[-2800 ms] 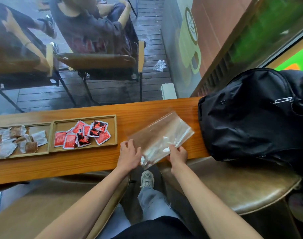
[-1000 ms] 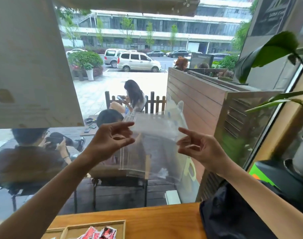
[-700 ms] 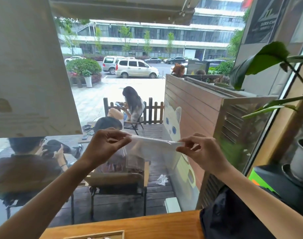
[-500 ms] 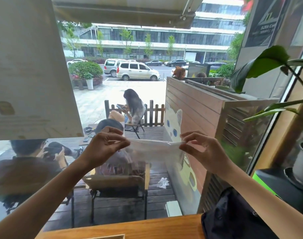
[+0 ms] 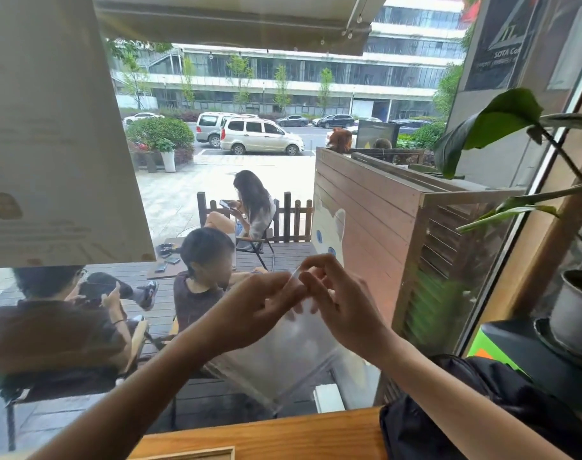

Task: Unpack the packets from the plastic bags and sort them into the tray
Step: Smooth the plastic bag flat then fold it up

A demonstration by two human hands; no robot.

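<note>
Held up in front of the window, well above the wooden counter (image 5: 283, 436): 1 clear plastic bag (image 5: 283, 353), pinched at its top edge between both hands. Left hand (image 5: 259, 313) closed in a fingertip pinch on the rim's left part; right hand (image 5: 342, 303) closed the same way just beside it, thumbs and forefingers nearly touching. Bag hanging down from the pinch, tilted slightly, lower corner reaching toward the counter edge.

Judged as the step in hand: working the top seal or fold, either closing an emptied bag or flattening it. To do it well: keep the 2 pinch points close and on the same strip, slide along the rim rather than tug, let the film hang free so it does not crease. Best to lower it toward the counter first, since only the top rim of the tray (image 5: 190, 454) shows at the bottom edge and nothing dropped from this height would be sure to land inside.

Look of the bag: thin, transparent, slightly cloudy film with soft glare patches, the scene outside visible through it. No packets discernible inside; seemingly empty, though blur prevents certainty. Black backpack (image 5: 465, 426) at the right on the counter end, just beside the right forearm.
</note>
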